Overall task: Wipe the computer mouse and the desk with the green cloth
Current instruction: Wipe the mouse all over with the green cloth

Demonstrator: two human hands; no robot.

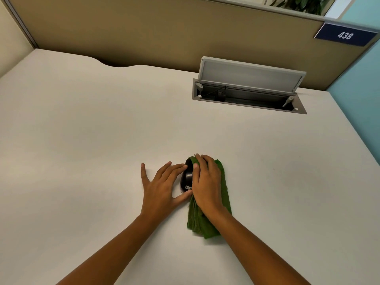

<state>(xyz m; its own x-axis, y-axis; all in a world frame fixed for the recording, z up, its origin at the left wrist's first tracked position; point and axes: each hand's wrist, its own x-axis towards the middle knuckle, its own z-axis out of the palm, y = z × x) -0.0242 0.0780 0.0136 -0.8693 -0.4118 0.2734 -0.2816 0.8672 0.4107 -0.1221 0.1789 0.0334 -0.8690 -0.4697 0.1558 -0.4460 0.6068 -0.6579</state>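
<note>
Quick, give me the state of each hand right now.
Left hand: open, fingers spread, steadying the black mouse on the desk.
Right hand: open and flat, pressing the green cloth against the mouse.

The table (102, 130) has a smooth, matt, off-white top that looks like laminate. The mouse (186, 177) is black plastic with a glossy shine on its back. The cloth (224, 188) is green towelling, rough and nubbly. At upper right of the frame, the cable box (246, 103) looks like brushed grey metal, its raised lid (250, 75) dull and satiny. The partition (164, 33) behind looks like tan woven fabric.
</note>
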